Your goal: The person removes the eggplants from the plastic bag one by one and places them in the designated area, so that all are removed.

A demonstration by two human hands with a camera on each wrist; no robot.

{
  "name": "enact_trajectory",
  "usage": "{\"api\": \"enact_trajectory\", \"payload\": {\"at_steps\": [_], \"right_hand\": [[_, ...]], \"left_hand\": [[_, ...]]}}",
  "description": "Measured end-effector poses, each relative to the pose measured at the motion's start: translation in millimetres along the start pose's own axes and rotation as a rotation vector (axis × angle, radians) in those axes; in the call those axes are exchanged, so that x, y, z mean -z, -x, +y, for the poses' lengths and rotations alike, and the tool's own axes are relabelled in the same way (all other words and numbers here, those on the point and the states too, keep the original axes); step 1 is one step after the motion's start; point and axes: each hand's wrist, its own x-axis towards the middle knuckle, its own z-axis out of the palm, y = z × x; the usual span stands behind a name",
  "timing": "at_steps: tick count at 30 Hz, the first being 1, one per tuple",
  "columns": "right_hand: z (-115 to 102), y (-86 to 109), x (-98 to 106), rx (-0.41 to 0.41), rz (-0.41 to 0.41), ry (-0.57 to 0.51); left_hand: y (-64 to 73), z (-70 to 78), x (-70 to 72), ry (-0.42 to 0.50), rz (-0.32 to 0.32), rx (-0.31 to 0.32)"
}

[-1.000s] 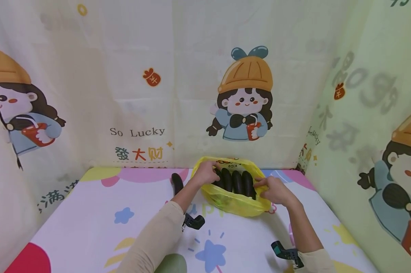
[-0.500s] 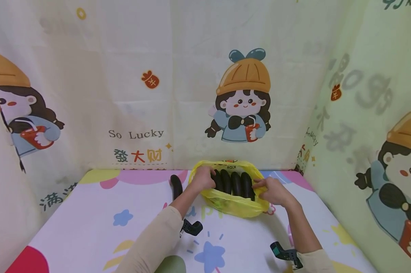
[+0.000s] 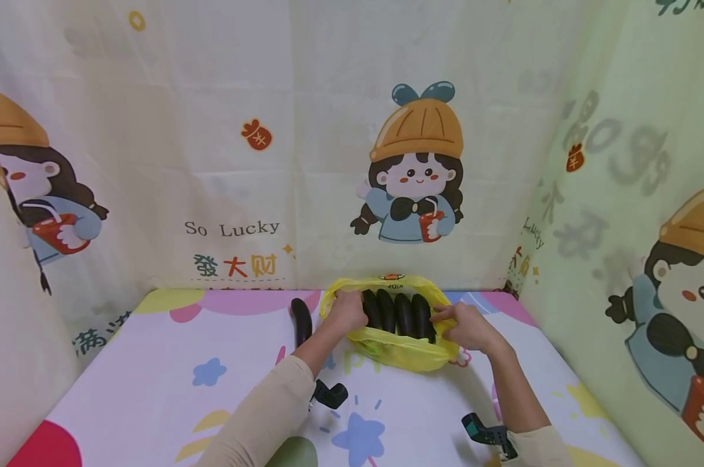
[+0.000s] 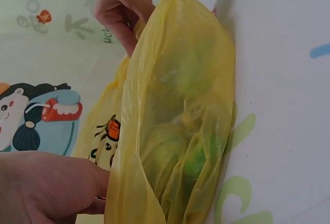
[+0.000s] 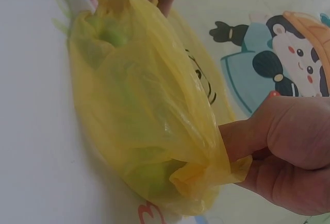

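A yellow plastic bag (image 3: 407, 355) lies on the table with its mouth held wide, and several dark eggplants (image 3: 404, 314) sit side by side in it. My right hand (image 3: 473, 327) pinches the bag's right edge; folded plastic shows between thumb and fingers in the right wrist view. At the bag's left side, my left hand (image 3: 347, 312) reaches over the rim, right beside the leftmost eggplant. Its fingertips are hidden behind the plastic in the left wrist view, and I cannot tell what they grip. Green shapes (image 4: 196, 157) show through the bag. Another eggplant (image 3: 301, 319) lies on the table, left of the bag.
The patterned tablecloth (image 3: 153, 370) bears blue stars and coloured shapes. Behind the bag rises a printed cloth backdrop (image 3: 322, 194), with further cloth walls to the left and right. A black wrist camera (image 3: 331, 394) sits on the left forearm, another (image 3: 483, 431) on the right.
My left hand has shifted slightly left and down, away from the eggplants' tops, and the bag's left rim has spread outward a little. The right hand has stayed nearly still.
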Motion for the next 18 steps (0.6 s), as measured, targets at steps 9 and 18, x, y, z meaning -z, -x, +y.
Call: {"api": "enact_trajectory", "payload": {"at_steps": [9, 18], "right_hand": [[0.5, -1.1, -1.0, 0.011, -0.001, 0.002], [1.3, -2.1, -1.9, 0.015, 0.005, 0.012]], "left_hand": [[3.8, -1.3, -1.9, 0.050, -0.040, 0.028], [5.6, -0.6, -4.3, 0.076, -0.039, 0.064]]}}
